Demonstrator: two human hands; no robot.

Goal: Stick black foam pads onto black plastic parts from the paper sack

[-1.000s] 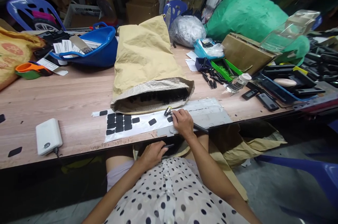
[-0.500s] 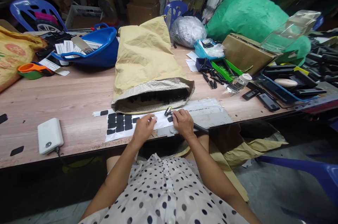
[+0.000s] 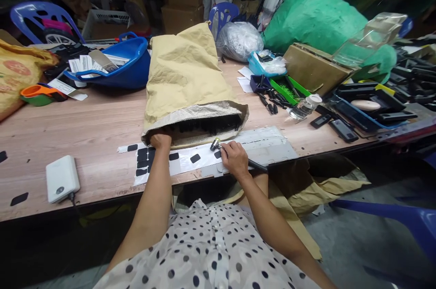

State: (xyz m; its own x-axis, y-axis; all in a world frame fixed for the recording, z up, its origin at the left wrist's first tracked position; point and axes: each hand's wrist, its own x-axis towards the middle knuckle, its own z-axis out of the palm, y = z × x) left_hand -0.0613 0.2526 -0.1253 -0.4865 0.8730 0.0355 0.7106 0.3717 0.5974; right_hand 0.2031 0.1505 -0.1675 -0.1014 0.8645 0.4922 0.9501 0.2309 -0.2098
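Note:
My left hand (image 3: pixel 161 139) reaches into the left end of the mouth of a tan paper sack (image 3: pixel 187 69), its fingers hidden inside. Dark pieces (image 3: pixel 213 125) show within the sack, too shadowed to name. In my right hand (image 3: pixel 235 158) is a small hammer (image 3: pixel 215 144) with a metal head and a dark handle, held just above the table's front edge. Beneath my hands lies a white sheet (image 3: pixel 185 164) bearing several black rounded patches (image 3: pixel 142 158). One loose-set black patch (image 3: pixel 195 158) sits between my arms, and another lies partly behind the hammer hand.
A grey board (image 3: pixel 272 144) extends right of the sheet. A white power bank (image 3: pixel 62 179) with a cable lies at left. Behind stand a blue basin (image 3: pixel 119 64), a green tray (image 3: pixel 288 89), a clear bottle (image 3: pixel 304 106) and black devices (image 3: pixel 344 130).
My left hand has moved from above the white sheet, leftward and away from me, into the sack's mouth. A black patch shows where it was. My right hand keeps the hammer nearly in place.

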